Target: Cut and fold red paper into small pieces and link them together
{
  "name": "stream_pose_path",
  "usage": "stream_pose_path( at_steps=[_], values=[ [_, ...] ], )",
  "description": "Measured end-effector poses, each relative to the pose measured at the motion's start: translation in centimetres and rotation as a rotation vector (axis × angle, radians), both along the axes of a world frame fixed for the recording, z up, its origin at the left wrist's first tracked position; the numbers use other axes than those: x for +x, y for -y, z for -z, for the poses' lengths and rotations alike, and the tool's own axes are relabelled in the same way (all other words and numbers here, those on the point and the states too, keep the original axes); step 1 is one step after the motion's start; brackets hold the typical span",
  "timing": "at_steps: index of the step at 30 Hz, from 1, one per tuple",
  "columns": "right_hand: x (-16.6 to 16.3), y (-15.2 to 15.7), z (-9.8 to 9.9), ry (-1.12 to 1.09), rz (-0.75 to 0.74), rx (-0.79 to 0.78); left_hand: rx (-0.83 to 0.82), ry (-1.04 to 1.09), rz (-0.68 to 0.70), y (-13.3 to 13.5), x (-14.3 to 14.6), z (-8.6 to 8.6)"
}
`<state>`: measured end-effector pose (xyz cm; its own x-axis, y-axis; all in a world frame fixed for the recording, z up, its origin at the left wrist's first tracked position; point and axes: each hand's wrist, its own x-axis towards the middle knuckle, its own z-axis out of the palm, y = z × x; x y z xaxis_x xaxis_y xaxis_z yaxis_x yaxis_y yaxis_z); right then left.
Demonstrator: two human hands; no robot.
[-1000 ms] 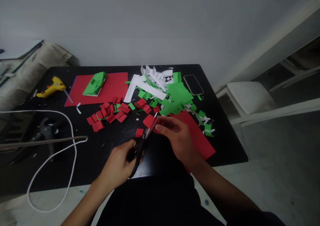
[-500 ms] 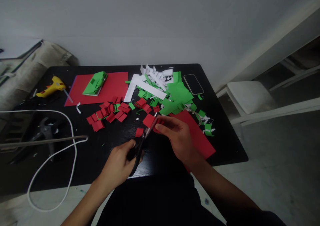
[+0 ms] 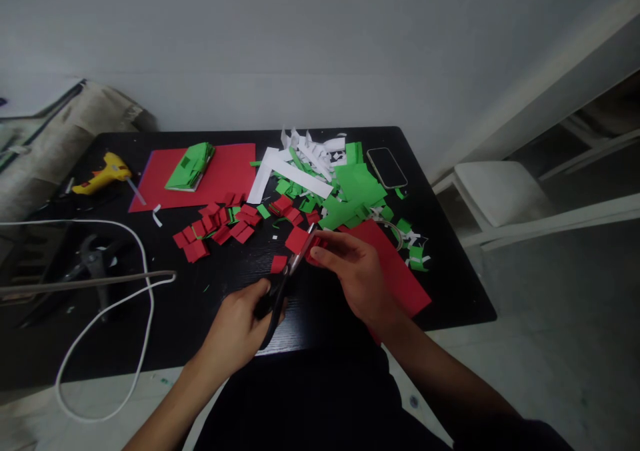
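My left hand (image 3: 245, 321) is closed round the black handles of a pair of scissors (image 3: 296, 262), whose blades point up and away to the right. Pinched in the fingers of my right hand (image 3: 353, 268) is a piece of red paper (image 3: 319, 244), partly hidden by the fingers. The scissor blades lie across this red paper. A small red paper square (image 3: 279, 264) rests left of the blades. Farther left is a loose pile of red paper squares (image 3: 220, 223). Under my right forearm lies a red sheet (image 3: 400, 274) on the table.
On the black table (image 3: 165, 311) are green and white scraps (image 3: 305, 164), a phone (image 3: 387, 168), a green paper stack (image 3: 191, 166) on a red sheet (image 3: 233, 164) and a yellow glue gun (image 3: 106, 173). A white cable (image 3: 145, 344) loops at the left; pliers (image 3: 95, 264) lie behind it.
Hardly anything differs. Both hands keep nearly the same place, and the scissors have shifted very slightly at the red paper.
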<state>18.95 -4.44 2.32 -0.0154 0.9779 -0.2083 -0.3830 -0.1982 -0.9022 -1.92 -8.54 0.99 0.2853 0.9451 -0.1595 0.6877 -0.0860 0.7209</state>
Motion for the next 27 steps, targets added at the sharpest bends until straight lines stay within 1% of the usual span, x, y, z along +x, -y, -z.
stream_pose_path(
  at_steps=[14,18,22,24,27],
  values=[
    [0.2,-0.1,0.1,-0.001,0.007,-0.022,-0.036,-0.01,-0.014,0.1,-0.1,0.3],
    [0.3,-0.2,0.3,-0.044,0.03,-0.04,-0.036,-0.021,-0.065,-0.1,-0.2,0.3],
    [0.3,-0.2,0.4,-0.089,0.02,-0.068,-0.03,-0.147,-0.177,-0.9,-1.0,0.0],
    [0.3,-0.1,0.3,-0.125,-0.008,-0.092,-0.018,-0.247,-0.196,-1.6,-1.8,0.1],
    [0.4,-0.2,0.3,-0.176,-0.055,-0.125,0.048,-0.388,-0.205,-2.4,-3.0,0.6]
  ],
)
